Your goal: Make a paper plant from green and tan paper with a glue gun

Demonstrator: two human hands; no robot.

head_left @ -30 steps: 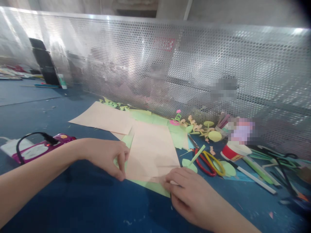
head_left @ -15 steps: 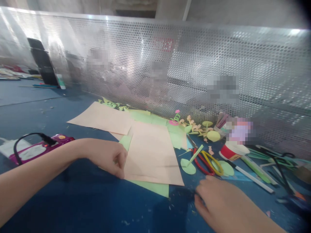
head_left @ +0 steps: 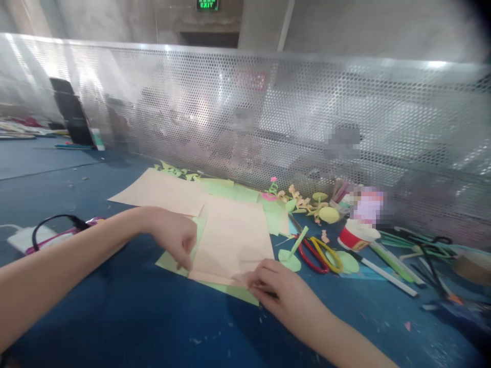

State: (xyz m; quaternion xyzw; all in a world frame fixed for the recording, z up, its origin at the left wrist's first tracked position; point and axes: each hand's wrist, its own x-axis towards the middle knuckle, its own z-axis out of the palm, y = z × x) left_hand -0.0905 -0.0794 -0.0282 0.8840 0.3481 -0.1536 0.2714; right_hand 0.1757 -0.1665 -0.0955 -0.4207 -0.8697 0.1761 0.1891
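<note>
A peach paper sheet (head_left: 233,240) lies on a light green sheet (head_left: 224,290) on the blue table. My left hand (head_left: 174,236) pinches the peach sheet's left edge, fingers closed on it. My right hand (head_left: 278,291) rests on the sheet's near right corner, fingers curled around a thin dark pen-like thing whose tip barely shows. Both forearms reach in from the bottom of the view.
A second peach sheet (head_left: 159,190) lies further back. Red-and-yellow scissors (head_left: 320,254), a green paper disc with a stick (head_left: 290,255), a red-and-white tape roll (head_left: 355,236), paper cut-outs (head_left: 307,203) and pens (head_left: 387,276) lie to the right. A perforated metal screen (head_left: 268,112) closes the back. A pink device with a black cable (head_left: 61,232) sits left.
My right hand, which had pulled back onto the bare table to the right, has returned to the peach sheet's near right corner. My left hand has stayed on the left edge.
</note>
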